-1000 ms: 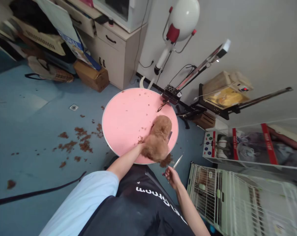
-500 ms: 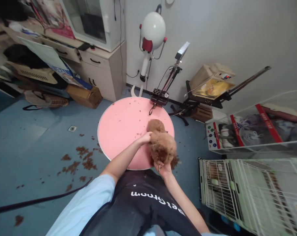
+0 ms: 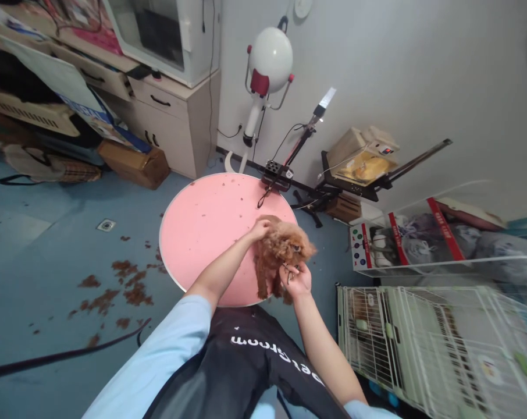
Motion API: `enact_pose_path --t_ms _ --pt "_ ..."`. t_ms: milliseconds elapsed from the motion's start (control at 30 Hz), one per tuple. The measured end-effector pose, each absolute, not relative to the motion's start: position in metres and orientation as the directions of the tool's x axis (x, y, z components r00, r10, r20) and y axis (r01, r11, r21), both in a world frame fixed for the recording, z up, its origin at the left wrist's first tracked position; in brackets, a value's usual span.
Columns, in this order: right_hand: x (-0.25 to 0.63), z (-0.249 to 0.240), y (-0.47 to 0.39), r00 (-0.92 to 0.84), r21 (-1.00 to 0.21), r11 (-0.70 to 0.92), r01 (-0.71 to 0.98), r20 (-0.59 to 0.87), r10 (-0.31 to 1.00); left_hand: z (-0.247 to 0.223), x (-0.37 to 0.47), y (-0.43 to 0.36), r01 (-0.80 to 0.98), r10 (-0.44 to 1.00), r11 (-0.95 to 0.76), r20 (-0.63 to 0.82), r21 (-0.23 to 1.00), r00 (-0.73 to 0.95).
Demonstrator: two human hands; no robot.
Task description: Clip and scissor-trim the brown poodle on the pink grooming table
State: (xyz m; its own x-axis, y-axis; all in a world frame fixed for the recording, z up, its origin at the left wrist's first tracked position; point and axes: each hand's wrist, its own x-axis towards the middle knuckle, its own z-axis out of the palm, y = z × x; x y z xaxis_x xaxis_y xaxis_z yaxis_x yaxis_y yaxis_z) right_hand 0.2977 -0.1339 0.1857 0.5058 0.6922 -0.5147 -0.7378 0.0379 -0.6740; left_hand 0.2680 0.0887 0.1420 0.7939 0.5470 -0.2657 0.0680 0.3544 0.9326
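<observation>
A curly brown dog [image 3: 285, 244] stands at the right front of a round pink table [image 3: 202, 233], its head turned to the right. My left hand [image 3: 260, 228] is closed on the fur behind its head. Below the dog's muzzle, my right hand [image 3: 299, 280] is closed around the metal handle of a pair of scissors [image 3: 289, 277]; the blades are hard to make out. The fingers of this hand touch or nearly touch the chin. Small tufts of brown hair lie scattered on the pink top.
Clumps of cut hair [image 3: 135, 285] lie on the blue floor at left. A white round-headed dryer [image 3: 270, 61] and a black grooming arm [image 3: 301, 139] rise behind the table. Wire cages [image 3: 420, 343] stand at right. A dark hose [image 3: 71, 355] runs at lower left.
The dog's head has lifted and turned to the right, so its face now shows. My left hand moved up along its neck; my right hand rose slightly to its chin. The view shifted a little.
</observation>
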Motion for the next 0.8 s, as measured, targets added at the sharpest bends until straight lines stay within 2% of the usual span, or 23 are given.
enact_pose_path --t_ms 133,200,267,333,400,500,600,667,733,800 --pt "0.306 0.191 -0.117 0.487 -0.679 0.054 -0.732 -0.467 0.738 0.132 0.245 0.087 0.102 0.682 0.397 -0.368 0.912 0.632" --pt "0.310 0.192 -0.109 0.472 -0.675 0.047 -0.736 -0.462 0.751 0.125 0.219 0.066 0.115 0.726 0.417 -0.406 0.902 0.555" --pt "0.315 0.193 -0.107 0.449 -0.675 0.015 -0.738 -0.475 0.757 0.123 0.199 0.031 0.112 0.728 0.425 -0.413 0.898 0.548" --pt "0.321 0.194 -0.115 0.435 -0.698 -0.059 -0.713 -0.507 0.744 0.130 0.195 -0.009 0.091 0.681 0.438 -0.397 0.894 0.616" --pt "0.327 0.194 -0.137 0.447 -0.737 -0.173 -0.653 -0.560 0.698 0.147 0.207 -0.037 -0.002 0.596 0.490 -0.333 0.872 0.731" --pt "0.329 0.196 -0.185 0.406 -0.727 -0.416 -0.545 -0.664 0.628 0.179 0.240 -0.048 -0.073 0.563 0.674 -0.448 0.735 0.695" --pt "0.326 0.200 -0.221 0.152 -0.629 -0.677 -0.382 -0.765 0.626 0.206 0.264 -0.037 -0.111 0.514 0.766 -0.500 0.633 0.697" --pt "0.322 0.203 -0.222 -0.029 -0.597 -0.778 -0.195 -0.789 0.613 0.219 0.270 -0.033 -0.101 0.430 0.831 -0.518 0.546 0.740" --pt "0.319 0.206 -0.202 -0.097 -0.659 -0.751 0.052 -0.751 0.653 0.230 0.271 -0.034 -0.107 0.352 0.894 -0.534 0.435 0.769" --pt "0.322 0.207 -0.170 -0.081 -0.730 -0.638 0.246 -0.671 0.737 0.242 0.271 -0.037 -0.127 0.298 0.939 -0.573 0.319 0.763"
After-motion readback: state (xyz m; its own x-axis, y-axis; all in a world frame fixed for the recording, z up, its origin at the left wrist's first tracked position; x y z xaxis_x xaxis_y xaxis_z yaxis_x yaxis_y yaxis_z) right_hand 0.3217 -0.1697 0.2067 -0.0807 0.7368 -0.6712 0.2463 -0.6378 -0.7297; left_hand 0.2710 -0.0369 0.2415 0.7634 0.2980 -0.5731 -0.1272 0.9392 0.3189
